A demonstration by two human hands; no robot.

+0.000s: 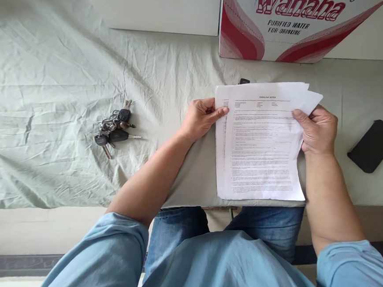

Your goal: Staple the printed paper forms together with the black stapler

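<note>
Several loose printed sheets of paper, the top one headed "OVERLEAF NOTES", lie slightly fanned over the front edge of the cloth-covered table. At the upper left edge of the sheets, my left hand pinches them with the thumb on top. My right hand grips their right edge, thumb over the print and fingers underneath, where the paper bends and the corners spread apart. Most fingers of both hands are hidden behind the paper. Just beyond the top edge of the sheets, a small black object shows in part; its kind cannot be made out.
A bunch of keys lies on the wrinkled pale cloth to the left. On the right rests a black smartphone. A red and white Wahaha water carton stands at the back, beside a plain white surface.
</note>
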